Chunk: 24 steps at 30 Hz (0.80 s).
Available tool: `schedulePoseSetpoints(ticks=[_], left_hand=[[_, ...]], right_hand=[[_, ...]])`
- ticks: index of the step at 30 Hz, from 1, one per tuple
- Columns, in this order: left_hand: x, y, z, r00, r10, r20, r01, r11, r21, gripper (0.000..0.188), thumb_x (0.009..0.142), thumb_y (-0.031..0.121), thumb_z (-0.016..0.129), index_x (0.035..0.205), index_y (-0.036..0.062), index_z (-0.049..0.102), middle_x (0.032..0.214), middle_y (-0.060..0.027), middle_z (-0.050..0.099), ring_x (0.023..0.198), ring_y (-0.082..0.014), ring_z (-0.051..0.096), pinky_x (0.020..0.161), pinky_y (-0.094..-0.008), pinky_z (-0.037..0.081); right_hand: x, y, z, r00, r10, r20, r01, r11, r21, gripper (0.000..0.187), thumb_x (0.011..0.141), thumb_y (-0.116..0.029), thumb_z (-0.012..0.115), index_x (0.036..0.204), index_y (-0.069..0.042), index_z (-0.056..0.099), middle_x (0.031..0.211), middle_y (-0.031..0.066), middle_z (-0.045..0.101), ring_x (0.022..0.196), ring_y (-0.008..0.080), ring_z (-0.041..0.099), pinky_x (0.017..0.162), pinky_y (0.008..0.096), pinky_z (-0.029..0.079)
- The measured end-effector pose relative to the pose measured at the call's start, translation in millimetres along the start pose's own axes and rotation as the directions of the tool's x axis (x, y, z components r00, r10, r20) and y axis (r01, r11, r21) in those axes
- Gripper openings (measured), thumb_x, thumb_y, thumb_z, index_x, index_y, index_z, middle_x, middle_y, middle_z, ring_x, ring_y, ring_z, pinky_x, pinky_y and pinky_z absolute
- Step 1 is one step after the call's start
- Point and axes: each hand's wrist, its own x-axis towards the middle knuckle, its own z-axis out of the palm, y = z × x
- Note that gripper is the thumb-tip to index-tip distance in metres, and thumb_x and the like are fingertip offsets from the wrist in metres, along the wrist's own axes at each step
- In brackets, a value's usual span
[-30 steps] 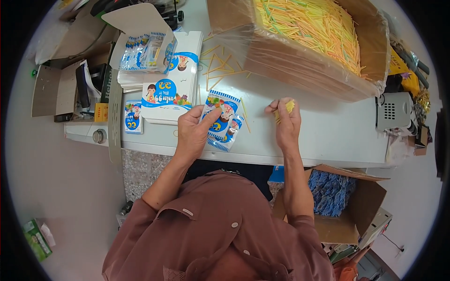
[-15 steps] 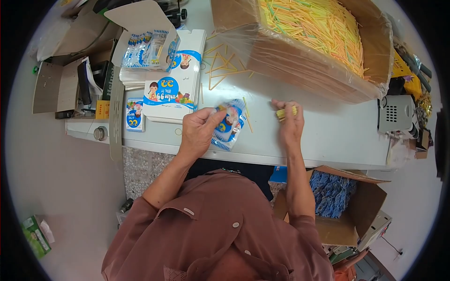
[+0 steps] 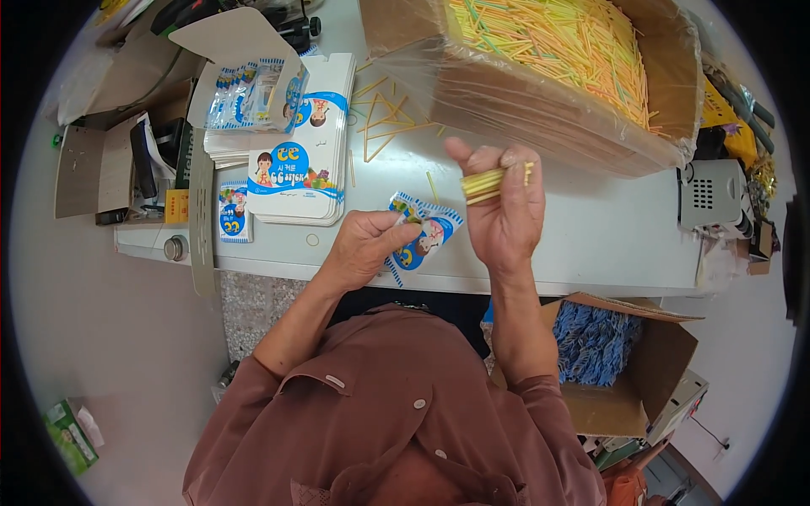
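1. Head view, far left: keeping small packets (image 3: 245, 94) on edge in an open white box (image 3: 226, 38), probably to save room.
2. Just beside: stacking flat printed cartons (image 3: 297, 152), perhaps for easy reach.
3. Centre: pinching a bent blue-and-white packet (image 3: 432, 239) between thumb and fingers of the left hand (image 3: 359, 251), above the table's near edge (perhaps more than one layer).
4. Right of that: clasping yellow sticks (image 3: 483, 185) in the right hand's (image 3: 506, 226) curled fingers, apparently to keep them bundled.
5. Behind, farther right: containing loose sticks (image 3: 548, 51) in a cardboard box (image 3: 515, 118), likely against rolling.

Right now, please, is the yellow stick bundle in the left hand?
No, the right hand holds the bundle; the left hand holds printed packaging.
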Motion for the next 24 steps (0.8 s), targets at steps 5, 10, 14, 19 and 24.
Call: schedulePoseSetpoints(ticks=[5, 10, 14, 19, 24], left_hand=[[2, -5, 0, 0.999, 0.013, 0.044, -0.014, 1.0, 0.022, 0.03, 0.097, 0.024, 0.064, 0.097, -0.0057, 0.071, 0.083, -0.0103, 0.072, 0.074, -0.0125, 0.066, 0.067, -0.0254, 0.053], [2, -3, 1, 0.998, -0.039, 0.05, 0.04, 0.999, -0.026, 0.027, 0.097, 0.02, 0.065, 0.102, -0.0051, 0.073, 0.086, -0.0028, 0.07, 0.076, -0.004, 0.058, 0.066, -0.0201, 0.048], [4, -5, 0, 0.999, -0.012, 0.05, 0.014, 0.999, -0.037, 0.027, 0.097, 0.02, 0.066, 0.103, -0.0048, 0.073, 0.087, -0.0035, 0.071, 0.076, -0.0046, 0.059, 0.066, -0.0205, 0.048], [4, -2, 8, 0.999, 0.013, -0.031, -0.014, 0.999, -0.033, 0.024, 0.095, 0.017, 0.068, 0.104, -0.0049, 0.072, 0.089, -0.0045, 0.072, 0.078, -0.0055, 0.062, 0.068, -0.0201, 0.05], [7, -9, 25, 0.969, 0.141, -0.203, -0.147, 0.989, -0.017, 0.023, 0.089, 0.008, 0.073, 0.107, -0.0047, 0.07, 0.093, -0.0063, 0.073, 0.081, -0.0064, 0.065, 0.071, -0.0203, 0.052]], right_hand=[[-9, 9, 9, 1.0, 0.022, -0.008, -0.023, 0.996, -0.088, 0.015, 0.107, -0.021, 0.04, 0.111, -0.008, 0.046, 0.1, 0.0145, 0.063, 0.114, 0.0345, 0.062, 0.114, 0.0537, 0.033], [-12, 10, 3, 0.999, 0.032, 0.025, -0.028, 0.988, -0.152, 0.016, 0.106, -0.022, 0.041, 0.109, -0.007, 0.045, 0.098, 0.0142, 0.063, 0.111, 0.0355, 0.064, 0.115, 0.0557, 0.031], [-18, 10, -5, 0.993, 0.098, 0.057, -0.087, 0.981, -0.175, 0.015, 0.106, -0.021, 0.042, 0.109, -0.006, 0.046, 0.098, 0.0156, 0.064, 0.112, 0.0353, 0.063, 0.115, 0.0555, 0.029], [-24, 15, -5, 0.983, 0.182, -0.018, -0.183, 0.968, -0.172, 0.016, 0.105, -0.018, 0.041, 0.111, -0.003, 0.045, 0.112, 0.0215, 0.064, 0.125, 0.0359, 0.055, 0.114, 0.0522, 0.031], [-35, 25, -6, 0.926, 0.365, -0.098, -0.377, 0.902, -0.211, 0.026, 0.105, -0.019, 0.043, 0.121, 0.0, 0.048, 0.124, 0.0215, 0.061, 0.127, 0.0307, 0.051, 0.111, 0.0428, 0.034]])
